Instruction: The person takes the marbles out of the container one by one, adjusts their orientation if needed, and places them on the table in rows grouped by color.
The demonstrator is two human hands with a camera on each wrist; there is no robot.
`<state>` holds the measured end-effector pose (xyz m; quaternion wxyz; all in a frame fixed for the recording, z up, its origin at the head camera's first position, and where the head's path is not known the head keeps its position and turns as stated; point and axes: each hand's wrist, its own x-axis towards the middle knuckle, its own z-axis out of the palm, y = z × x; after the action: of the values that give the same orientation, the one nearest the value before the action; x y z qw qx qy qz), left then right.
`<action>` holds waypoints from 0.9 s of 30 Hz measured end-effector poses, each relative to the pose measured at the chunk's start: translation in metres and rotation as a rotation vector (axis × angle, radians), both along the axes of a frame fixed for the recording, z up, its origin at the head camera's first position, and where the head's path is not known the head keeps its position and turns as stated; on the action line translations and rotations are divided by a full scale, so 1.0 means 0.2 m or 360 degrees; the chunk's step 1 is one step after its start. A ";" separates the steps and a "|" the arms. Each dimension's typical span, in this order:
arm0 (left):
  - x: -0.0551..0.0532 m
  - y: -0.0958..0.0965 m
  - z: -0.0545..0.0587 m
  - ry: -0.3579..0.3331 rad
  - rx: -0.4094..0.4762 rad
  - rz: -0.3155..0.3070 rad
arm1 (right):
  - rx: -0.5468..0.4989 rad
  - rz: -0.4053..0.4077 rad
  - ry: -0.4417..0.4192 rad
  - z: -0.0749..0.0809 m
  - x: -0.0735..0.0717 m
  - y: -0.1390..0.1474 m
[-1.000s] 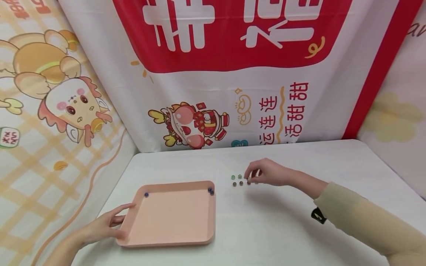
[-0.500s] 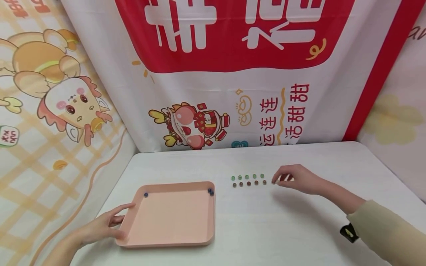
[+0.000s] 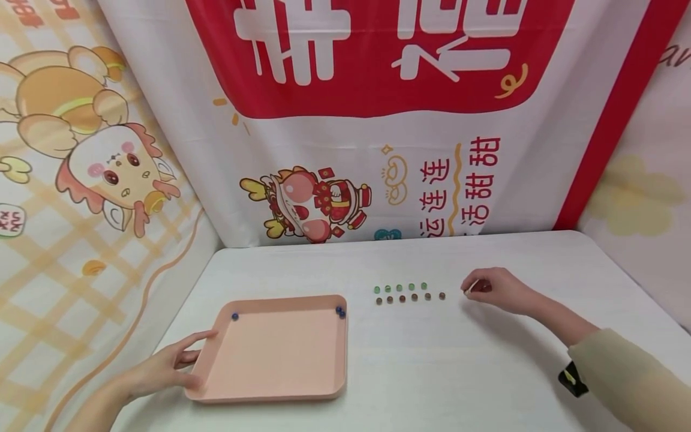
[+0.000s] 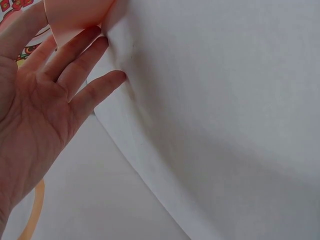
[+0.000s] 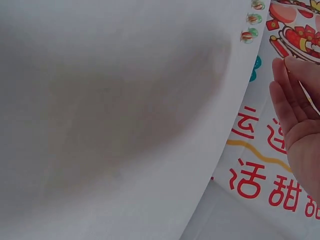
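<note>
A pink tray (image 3: pixel 272 354) lies on the left of the white table, with two blue marbles (image 3: pixel 340 312) in its far right corner and another blue marble (image 3: pixel 234 316) at its far left. My left hand (image 3: pixel 167 367) grips the tray's left rim, thumb over it near the front corner. Right of the tray run two rows on the table, green marbles (image 3: pixel 399 288) behind brown marbles (image 3: pixel 402 298). Past the right end of the brown row, my right hand (image 3: pixel 499 291) is held low, thumb and index tips together. No marble shows between them.
The white table (image 3: pixel 421 366) ends at the back against a red and white banner (image 3: pixel 378 114). A patterned cloth (image 3: pixel 97 198) bounds the left. Under the right sleeve shows a small black device (image 3: pixel 572 379).
My right hand has swept right along the brown row and beyond its last marble, uncovering both rows. The left hand and tray stay nearly in place.
</note>
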<state>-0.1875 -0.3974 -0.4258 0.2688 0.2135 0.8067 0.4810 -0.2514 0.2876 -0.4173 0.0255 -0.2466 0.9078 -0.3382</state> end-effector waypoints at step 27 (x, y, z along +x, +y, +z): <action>0.01 0.00 0.01 -0.0018 0.0030 0.0005 | 0.0178 -0.0141 -0.0216 -0.14 -0.19 -0.06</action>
<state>-0.1847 -0.3972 -0.4247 0.2707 0.2121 0.8009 0.4902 -0.2899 0.2748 -0.4449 0.0857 -0.1808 0.9315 -0.3038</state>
